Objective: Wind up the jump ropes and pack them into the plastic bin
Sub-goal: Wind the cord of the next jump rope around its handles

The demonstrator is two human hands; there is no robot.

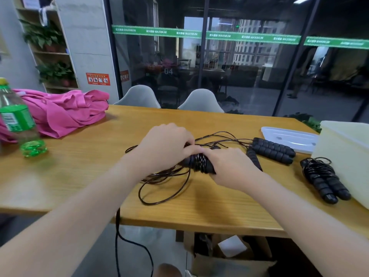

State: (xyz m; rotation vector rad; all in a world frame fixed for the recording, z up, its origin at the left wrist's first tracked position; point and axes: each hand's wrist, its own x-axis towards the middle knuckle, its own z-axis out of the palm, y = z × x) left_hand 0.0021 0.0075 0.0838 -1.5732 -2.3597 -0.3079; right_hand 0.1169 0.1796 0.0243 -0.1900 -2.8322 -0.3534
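Note:
On the wooden table (79, 176) both hands meet over a black jump rope (199, 163) whose thin cord is partly coiled around its foam handles. My right hand (229, 166) grips the handles. My left hand (165, 144) pinches the cord at the coil. Loose loops of cord (159, 188) spread in front and behind. A second rope's handles (273, 149) lie unwound to the right. A third rope (323, 178), wound up, lies beside the translucent plastic bin (347, 156) at the right edge. The bin's lid (289, 138) lies flat behind it.
A green plastic bottle (18, 122) stands at the left, with pink clothing (65, 112) heaped behind it. Two grey chairs (199, 100) sit at the far side. A black cable (119, 232) hangs off the near edge. Cardboard boxes (229, 256) are under the table.

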